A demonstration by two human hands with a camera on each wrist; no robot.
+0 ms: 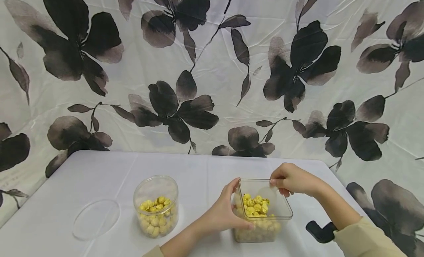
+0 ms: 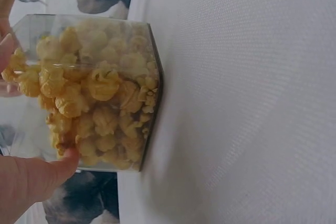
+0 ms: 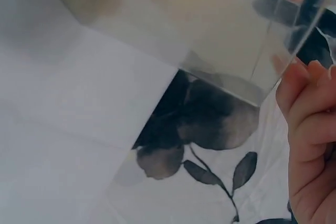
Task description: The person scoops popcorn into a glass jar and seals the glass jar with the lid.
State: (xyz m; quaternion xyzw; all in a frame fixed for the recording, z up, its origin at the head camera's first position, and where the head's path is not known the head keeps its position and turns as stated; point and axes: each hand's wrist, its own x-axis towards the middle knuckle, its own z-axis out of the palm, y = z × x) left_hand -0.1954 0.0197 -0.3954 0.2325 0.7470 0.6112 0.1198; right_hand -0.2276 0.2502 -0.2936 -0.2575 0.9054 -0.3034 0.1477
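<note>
A clear square container holds yellow popcorn, its open top facing up toward the head camera. My left hand grips it from the left side, thumb across the near wall and fingers round the far left. In the left wrist view the popcorn shows through the wall, and the container's base is right at the tabletop. My right hand pinches the rim at the back right corner. In the right wrist view, the curled fingers of this hand are at the clear rim.
Left of the square container stands a round clear jar, partly filled with yellow popcorn. A round transparent lid lies farther left on the white table. Behind hangs a white cloth with dark flowers. A black band is at my right wrist.
</note>
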